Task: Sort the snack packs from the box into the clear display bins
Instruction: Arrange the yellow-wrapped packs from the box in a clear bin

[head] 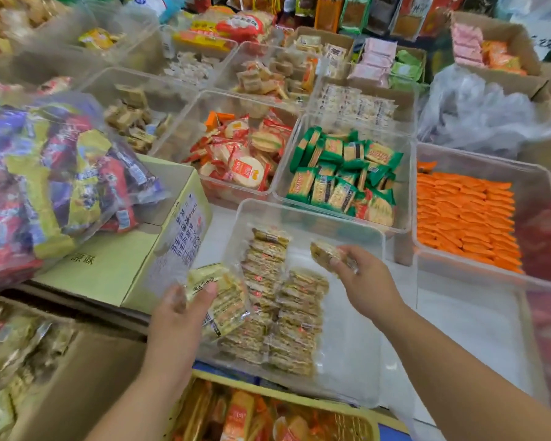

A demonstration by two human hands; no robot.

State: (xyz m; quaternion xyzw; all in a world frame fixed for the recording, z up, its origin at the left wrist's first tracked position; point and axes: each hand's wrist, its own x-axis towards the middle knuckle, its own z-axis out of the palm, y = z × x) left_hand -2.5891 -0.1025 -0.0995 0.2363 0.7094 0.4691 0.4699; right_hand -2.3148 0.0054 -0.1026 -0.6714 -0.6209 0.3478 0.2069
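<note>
A clear display bin (357, 361) sits right in front of me, with two rows of yellow-brown snack packs (283, 316) stacked along its left half. My left hand (175, 316) grips a small stack of the same packs (218, 297) at the bin's left wall. My right hand (361, 273) pinches a single snack pack (323, 253) above the bin's middle. At the lower left stands the brown cardboard box (86, 377), with more of these packs (10, 351) inside.
Behind stand other clear bins: red rice crackers (239, 160), green biscuits (344, 176), orange packs (465, 214). A yellow-green carton (134, 259) carrying a big bag of mixed snacks (51, 173) lies to the left. A yellow basket (268, 415) of snacks sits below the bin.
</note>
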